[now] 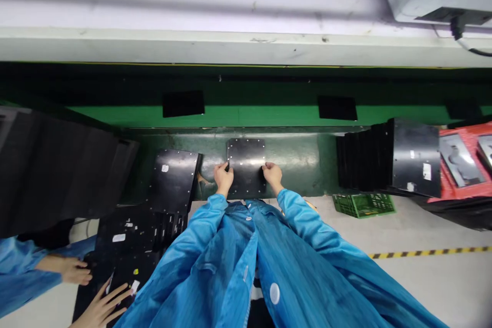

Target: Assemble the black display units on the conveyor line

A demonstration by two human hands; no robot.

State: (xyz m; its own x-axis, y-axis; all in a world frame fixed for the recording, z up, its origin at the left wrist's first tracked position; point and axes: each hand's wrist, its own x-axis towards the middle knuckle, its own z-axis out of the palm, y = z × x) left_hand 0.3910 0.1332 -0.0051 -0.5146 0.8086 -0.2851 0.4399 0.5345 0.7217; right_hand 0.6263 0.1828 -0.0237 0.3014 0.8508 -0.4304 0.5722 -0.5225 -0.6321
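A flat black panel (247, 164) with small light dots along its edges lies on the green bench in front of me. My left hand (223, 178) is closed on its left edge, with the thumb towards the panel. At the opposite edge, my right hand (272, 174) grips the same panel between thumb and curled fingers. To the left of my left hand sits a stack of similar black panels (175, 177), the top one carrying a small white label.
More black panels (415, 156) stand at the right, beside a red tray (472, 184). A green crate (363, 205) is below them. Dark slabs (183, 104) rest on the green strip behind. At lower left, another person's hands (103, 305) reach over black panels (126, 236).
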